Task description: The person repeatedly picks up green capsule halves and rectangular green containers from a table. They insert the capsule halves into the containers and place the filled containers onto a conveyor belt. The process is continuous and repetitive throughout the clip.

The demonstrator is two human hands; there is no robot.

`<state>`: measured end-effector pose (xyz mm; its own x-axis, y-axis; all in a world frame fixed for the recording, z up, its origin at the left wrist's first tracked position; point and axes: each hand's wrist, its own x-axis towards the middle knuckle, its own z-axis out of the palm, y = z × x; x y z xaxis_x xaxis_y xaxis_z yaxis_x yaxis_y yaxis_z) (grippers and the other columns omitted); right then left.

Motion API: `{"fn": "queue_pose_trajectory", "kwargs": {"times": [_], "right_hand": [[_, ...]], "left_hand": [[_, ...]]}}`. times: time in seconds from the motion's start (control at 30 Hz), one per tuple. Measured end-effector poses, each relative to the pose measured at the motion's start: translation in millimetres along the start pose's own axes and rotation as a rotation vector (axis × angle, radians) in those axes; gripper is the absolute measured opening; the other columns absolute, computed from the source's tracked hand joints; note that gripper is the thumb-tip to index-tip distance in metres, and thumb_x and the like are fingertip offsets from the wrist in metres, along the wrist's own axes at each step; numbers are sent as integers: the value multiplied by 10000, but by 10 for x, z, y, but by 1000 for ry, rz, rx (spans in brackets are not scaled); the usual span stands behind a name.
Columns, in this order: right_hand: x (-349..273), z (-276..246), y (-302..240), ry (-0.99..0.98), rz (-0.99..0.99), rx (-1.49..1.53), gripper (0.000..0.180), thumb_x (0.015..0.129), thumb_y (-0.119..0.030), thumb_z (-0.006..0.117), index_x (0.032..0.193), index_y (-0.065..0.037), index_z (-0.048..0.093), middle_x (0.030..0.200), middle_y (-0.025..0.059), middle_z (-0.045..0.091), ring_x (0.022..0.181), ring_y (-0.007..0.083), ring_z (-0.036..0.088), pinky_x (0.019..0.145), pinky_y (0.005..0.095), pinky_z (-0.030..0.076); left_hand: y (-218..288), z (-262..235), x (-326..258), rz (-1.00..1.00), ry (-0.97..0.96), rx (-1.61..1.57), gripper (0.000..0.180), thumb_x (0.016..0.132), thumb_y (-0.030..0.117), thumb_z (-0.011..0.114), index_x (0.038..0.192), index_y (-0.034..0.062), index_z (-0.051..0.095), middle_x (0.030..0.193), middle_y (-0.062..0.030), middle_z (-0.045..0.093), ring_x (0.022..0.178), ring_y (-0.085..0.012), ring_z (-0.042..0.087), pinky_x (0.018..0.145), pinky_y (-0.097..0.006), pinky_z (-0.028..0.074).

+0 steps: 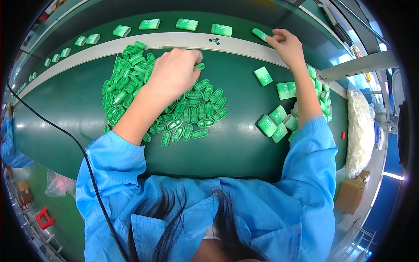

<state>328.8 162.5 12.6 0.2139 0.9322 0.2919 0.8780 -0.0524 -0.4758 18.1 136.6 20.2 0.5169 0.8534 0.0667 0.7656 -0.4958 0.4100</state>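
My left hand (174, 72) reaches over a heap of small green oval caps (131, 72). Its fingers are pinched on one green oval cap (199, 66), partly hidden by the hand. More caps lie loose in one layer below the hand, hollow side up. My right hand (286, 46) is at the far strip, thumb and forefinger apart, right beside a green case (259, 34) seen narrow side on. The thumb tip looks close to touching its end. Under my right forearm lies a pile of green flat cases (278, 114) with pale lettering, partly hidden by the arm.
Green cases (187, 24) stand in a spaced row along the far green belt (168, 37), behind a pale rail (174, 41). A metal bracket (353, 65) and a bag of pale parts (360, 131) are at the right. A black cable (65, 131) crosses at left.
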Motion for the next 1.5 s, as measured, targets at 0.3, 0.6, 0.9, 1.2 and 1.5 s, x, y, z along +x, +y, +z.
{"fn": "queue_pose_trajectory", "kwargs": {"times": [0.3, 0.6, 0.9, 1.2, 1.5], "right_hand": [[-854, -324, -569, -400, -96, 44, 369, 748, -192, 733, 1054, -14, 629, 847, 29, 646, 674, 108, 575, 630, 254, 462], [-965, -147, -684, -387, 209, 1069, 281, 839, -82, 650, 1083, 37, 580, 933, 99, 653, 807, 137, 634, 736, 252, 524], [-1012, -1, -649, -387, 243, 1186, 284, 841, -61, 649, 1089, 51, 566, 967, 126, 658, 821, 150, 641, 744, 253, 535], [-1046, -23, -647, -308, 140, 1051, 313, 820, -22, 663, 1103, 66, 560, 956, 131, 658, 809, 156, 643, 759, 261, 536], [-1070, -40, -700, -263, 96, 973, 282, 811, -8, 664, 1071, 66, 585, 926, 114, 664, 784, 137, 639, 727, 238, 532]], "left_hand": [[348, 175, 172, 59, -101, -834, 339, 827, 65, 597, 1165, 61, 588, 917, -65, 628, 710, -130, 629, 684, -254, 516], [286, 238, 169, -175, -161, -1425, 350, 856, 93, 631, 1168, -45, 553, 994, -99, 652, 857, -152, 650, 773, -235, 531], [316, 325, 132, -1, 13, -1061, 333, 828, 109, 670, 1111, -56, 610, 956, -80, 671, 807, -91, 606, 734, -230, 497], [370, 273, 89, 50, 66, -1033, 303, 820, 72, 666, 1092, -54, 623, 984, -107, 673, 888, -133, 639, 814, -250, 509], [534, 308, -46, 105, 144, -711, 334, 870, 67, 568, 1191, -19, 543, 811, -159, 654, 694, -209, 651, 654, -304, 495]]}}
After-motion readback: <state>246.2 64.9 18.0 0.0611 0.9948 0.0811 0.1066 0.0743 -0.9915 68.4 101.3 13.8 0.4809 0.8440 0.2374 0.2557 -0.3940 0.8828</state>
